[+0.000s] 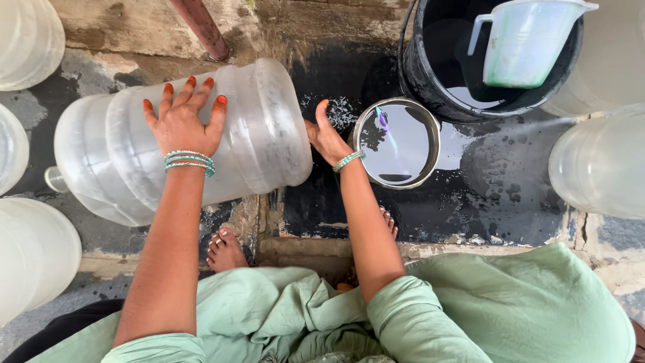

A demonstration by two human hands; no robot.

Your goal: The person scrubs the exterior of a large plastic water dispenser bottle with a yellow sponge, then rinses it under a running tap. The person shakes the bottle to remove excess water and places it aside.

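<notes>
Far-left jugs (30,249): translucent plastic, rounded, cut off by the frame's left edge, crowding that side.
Big jug (181,144): clear ribbed plastic water jug lying on its side on the wet floor, narrow neck pointing left, flat base to the right.
Left hand (181,121): fingers spread, palm pressed flat on the jug's upper wall; beaded bangles at the wrist.
Right hand (327,138): set against the jug's base end, thumb up; whether the fingers curl behind it, I cannot tell.
Steel pot (398,142): round, shiny rim, holding water, just beside the right hand.
Black bucket (420,74): dark round tub above the pot, holding water and a pale plastic measuring jug (524,44) with a handle.
Right-side jugs (601,161): more translucent plastic, near the pot but apart.
Floor (497,195): rough concrete, wet and dark, a raised kerb along the near edge; little free space between vessels.
Near edge: bare feet and green cloth.
</notes>
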